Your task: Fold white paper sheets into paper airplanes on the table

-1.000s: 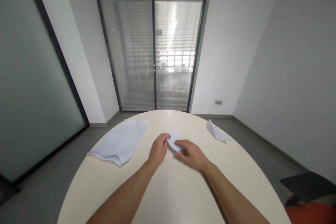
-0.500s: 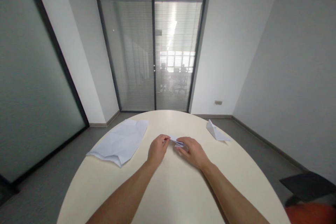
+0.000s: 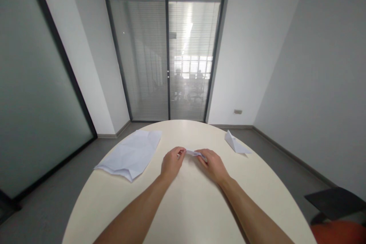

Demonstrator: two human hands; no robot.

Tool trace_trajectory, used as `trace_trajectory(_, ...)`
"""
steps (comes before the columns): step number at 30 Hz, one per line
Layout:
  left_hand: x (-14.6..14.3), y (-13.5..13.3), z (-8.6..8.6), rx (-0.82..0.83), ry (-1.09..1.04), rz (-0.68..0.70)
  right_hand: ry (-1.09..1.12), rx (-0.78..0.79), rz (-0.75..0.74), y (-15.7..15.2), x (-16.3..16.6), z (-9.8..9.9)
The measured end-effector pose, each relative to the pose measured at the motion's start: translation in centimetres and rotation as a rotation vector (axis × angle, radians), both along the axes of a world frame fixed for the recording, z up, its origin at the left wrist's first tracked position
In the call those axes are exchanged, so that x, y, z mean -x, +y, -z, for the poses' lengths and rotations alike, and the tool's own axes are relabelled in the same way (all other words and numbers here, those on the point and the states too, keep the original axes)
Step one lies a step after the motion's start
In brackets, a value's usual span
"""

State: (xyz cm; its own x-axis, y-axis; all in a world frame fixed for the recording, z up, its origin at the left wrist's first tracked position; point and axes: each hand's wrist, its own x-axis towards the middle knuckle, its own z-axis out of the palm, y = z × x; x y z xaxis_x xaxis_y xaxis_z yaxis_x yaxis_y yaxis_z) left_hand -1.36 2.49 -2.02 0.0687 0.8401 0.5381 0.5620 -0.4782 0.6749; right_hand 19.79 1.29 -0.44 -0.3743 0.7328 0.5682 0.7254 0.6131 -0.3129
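Observation:
A small piece of folded white paper (image 3: pixel 192 153) is held between my two hands, just above the middle of the round table. My left hand (image 3: pixel 172 162) pinches its left end between thumb and fingertips. Around the right end, my right hand (image 3: pixel 212 164) is closed, with its thumb below and fingers on top, so part of the paper is hidden. The fold pattern is too small to make out.
Creased white paper sheets (image 3: pixel 133 154) lie at the left of the cream round table (image 3: pixel 183 206). A folded paper shape (image 3: pixel 236 145) stands near the right edge. A chair (image 3: pixel 337 204) with an orange seat is at the lower right. Glass doors (image 3: pixel 167 61) are beyond the table.
My right thumb and fingers have closed together on the folded paper, whose loose lower flap is now pressed flat. The left hand has hardly moved.

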Motion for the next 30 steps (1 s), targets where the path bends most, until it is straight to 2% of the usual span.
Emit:
trace_trajectory(12, -0.13, -1.01, -0.89, 0.073, 0.093, -0.045, 0.088, 0.01, 0.047, -0.75, 0.85, -0.3)
trace_trajectory(30, -0.23, -0.68, -0.42, 0.036, 0.079, -0.06, 0.05, -0.005, 0.065, -0.35, 0.58, -0.28)
